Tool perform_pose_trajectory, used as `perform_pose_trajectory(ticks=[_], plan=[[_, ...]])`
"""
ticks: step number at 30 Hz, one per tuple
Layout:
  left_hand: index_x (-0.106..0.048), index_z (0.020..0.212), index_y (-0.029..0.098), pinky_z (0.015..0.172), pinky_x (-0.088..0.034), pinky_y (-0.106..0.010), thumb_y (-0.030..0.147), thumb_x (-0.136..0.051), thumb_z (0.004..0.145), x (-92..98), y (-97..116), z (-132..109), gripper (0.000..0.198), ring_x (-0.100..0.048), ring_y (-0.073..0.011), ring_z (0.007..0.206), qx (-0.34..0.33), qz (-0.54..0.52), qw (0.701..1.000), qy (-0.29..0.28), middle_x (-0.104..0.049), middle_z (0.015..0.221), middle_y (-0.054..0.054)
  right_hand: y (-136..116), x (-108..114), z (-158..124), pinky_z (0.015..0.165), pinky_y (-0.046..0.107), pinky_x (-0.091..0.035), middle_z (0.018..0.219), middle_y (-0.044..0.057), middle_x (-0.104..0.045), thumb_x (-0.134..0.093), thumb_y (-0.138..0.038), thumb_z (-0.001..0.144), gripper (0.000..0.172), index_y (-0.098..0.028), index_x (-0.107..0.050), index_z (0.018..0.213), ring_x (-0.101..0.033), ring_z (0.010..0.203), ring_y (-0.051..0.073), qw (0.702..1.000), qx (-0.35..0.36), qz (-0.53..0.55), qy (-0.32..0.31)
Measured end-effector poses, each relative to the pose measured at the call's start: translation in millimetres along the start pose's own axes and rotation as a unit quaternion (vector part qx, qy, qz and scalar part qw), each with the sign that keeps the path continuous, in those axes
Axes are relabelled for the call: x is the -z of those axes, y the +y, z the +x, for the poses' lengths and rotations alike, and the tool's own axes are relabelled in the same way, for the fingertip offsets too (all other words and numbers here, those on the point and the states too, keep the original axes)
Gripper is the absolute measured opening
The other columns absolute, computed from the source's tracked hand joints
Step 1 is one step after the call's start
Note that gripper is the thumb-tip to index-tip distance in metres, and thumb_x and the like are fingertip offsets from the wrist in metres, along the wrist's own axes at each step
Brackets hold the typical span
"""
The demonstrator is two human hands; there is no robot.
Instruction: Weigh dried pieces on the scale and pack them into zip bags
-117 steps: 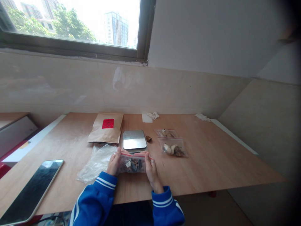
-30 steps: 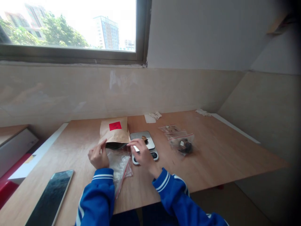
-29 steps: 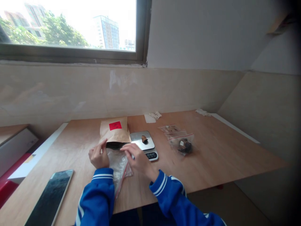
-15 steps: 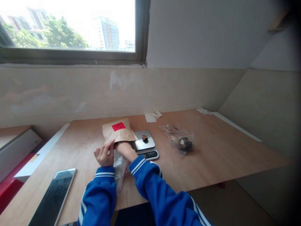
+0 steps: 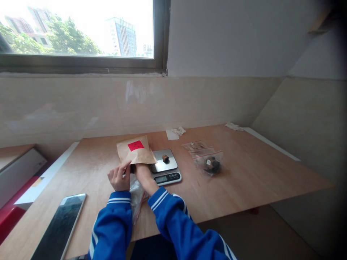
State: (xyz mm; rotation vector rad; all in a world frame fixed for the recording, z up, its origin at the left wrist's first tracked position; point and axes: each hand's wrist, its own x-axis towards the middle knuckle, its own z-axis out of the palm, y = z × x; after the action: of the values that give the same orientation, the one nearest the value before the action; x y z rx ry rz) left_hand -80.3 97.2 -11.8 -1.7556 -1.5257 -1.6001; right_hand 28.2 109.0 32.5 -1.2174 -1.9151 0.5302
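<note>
The left hand point(image 5: 118, 177) was open, its fingers at the lower edge of a paper bag point(image 5: 135, 153) on the tabletop point(image 5: 244, 173). The right hand point(image 5: 141, 174) was inside the bag's mouth, its grip hidden. A scale point(image 5: 165, 167) lay at 3 o'clock, bearing a dark lump point(image 5: 165, 158); a plastic bag point(image 5: 136, 195) lay at 6 o'clock.

The right hand point(image 5: 140, 172) is hidden inside the kraft paper bag point(image 5: 136, 151)

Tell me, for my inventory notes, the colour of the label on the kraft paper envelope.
Bright red label, clearest in the head view.
</note>
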Motion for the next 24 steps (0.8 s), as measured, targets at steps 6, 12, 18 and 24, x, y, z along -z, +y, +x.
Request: perform_pose_trajectory(ticks=[6, 12, 18, 24], plan=[[-0.073, 0.090, 0.024, 0.072, -0.034, -0.031, 0.034, -0.057, 0.085, -2.2, -7, -1, 0.019, -0.049, -0.0157, 0.063, -0.022, 0.013, 1.000, 0.018, -0.067, 0.070, -0.004, -8, 2, -27, 0.076, 0.037, -0.052, 0.099, 0.015, -0.068, -0.041, -0.011, 0.092, 0.033, -0.017, -0.061, 0.117, -0.067, 0.088, 0.028, 0.994, -0.060, -0.084, -0.024], [-0.072, 0.091, 0.024, 0.073, -0.033, -0.031, 0.034, -0.058, 0.084, -2.1, -6, -2, 0.019, -0.050, -0.0161, 0.064, -0.024, 0.005, 1.000, -0.005, -0.066, 0.070, -0.004, -6, 10, -46, 0.079, 0.034, -0.051, 0.109, 0.012, -0.060, -0.040, -0.015, 0.094, 0.034, -0.026, -0.058, 0.119, -0.064, 0.093, 0.025, 0.992, -0.037, -0.113, 0.037], [-0.073, 0.089, 0.025, 0.072, -0.034, -0.031, 0.035, -0.058, 0.084, 0.1, -2, -1, 0.019, -0.050, -0.0160, 0.062, -0.039, 0.013, 0.999, -0.025, -0.066, 0.067, -0.003, -1, 25, -62, 0.086, 0.028, -0.048, 0.109, 0.004, -0.056, -0.042, -0.020, 0.094, 0.028, -0.029, -0.062, 0.111, -0.061, 0.098, 0.017, 0.995, -0.017, 0.053, 0.082], [-0.073, 0.093, 0.025, 0.074, -0.035, -0.031, 0.036, -0.056, 0.085, -3.0, -5, 0, 0.021, -0.052, -0.0170, 0.066, -0.014, 0.035, 0.999, -0.018, -0.068, 0.071, -0.003, 7, 57, -88, 0.088, 0.027, -0.047, 0.099, 0.002, -0.060, -0.047, -0.019, 0.092, 0.022, -0.026, -0.067, 0.099, -0.059, 0.098, 0.015, 0.981, 0.054, 0.185, 0.005]])
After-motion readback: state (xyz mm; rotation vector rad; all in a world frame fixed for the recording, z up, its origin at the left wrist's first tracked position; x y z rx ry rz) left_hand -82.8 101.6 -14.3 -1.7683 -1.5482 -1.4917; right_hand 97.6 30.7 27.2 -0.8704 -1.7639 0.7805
